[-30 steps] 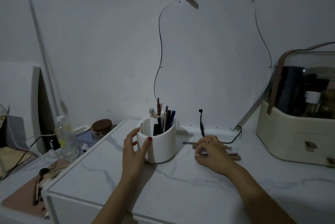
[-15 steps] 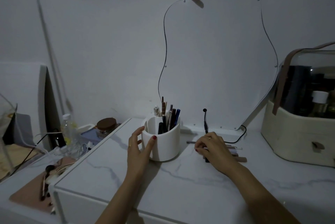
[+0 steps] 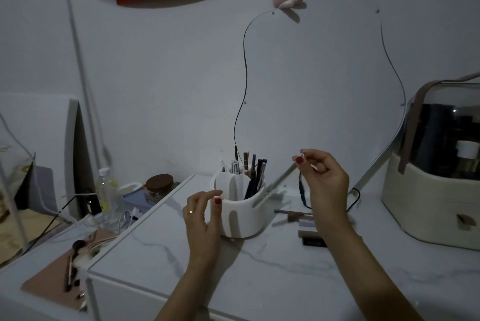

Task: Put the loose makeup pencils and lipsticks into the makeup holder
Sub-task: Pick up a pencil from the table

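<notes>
R hand [image 3: 326,180] raised above tabletop [image 3: 259,281], fingers [image 3: 301,159] pinching top end of a pale makeup pencil [image 3: 276,184]; pencil slants down-left, lower tip by rim of white makeup holder [image 3: 240,216]. L hand [image 3: 202,216] beside holder's left wall, fingers curled loosely, thumb at wall, contact unclear. Holder w/ upright pencils. Loose pencils & lipsticks [image 3: 304,222] lie on tabletop right of holder.

Holder [image 3: 240,219], pencils [image 3: 294,213] on table [image 3: 272,276]

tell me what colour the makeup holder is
White, shown best in the head view: the makeup holder.
</notes>
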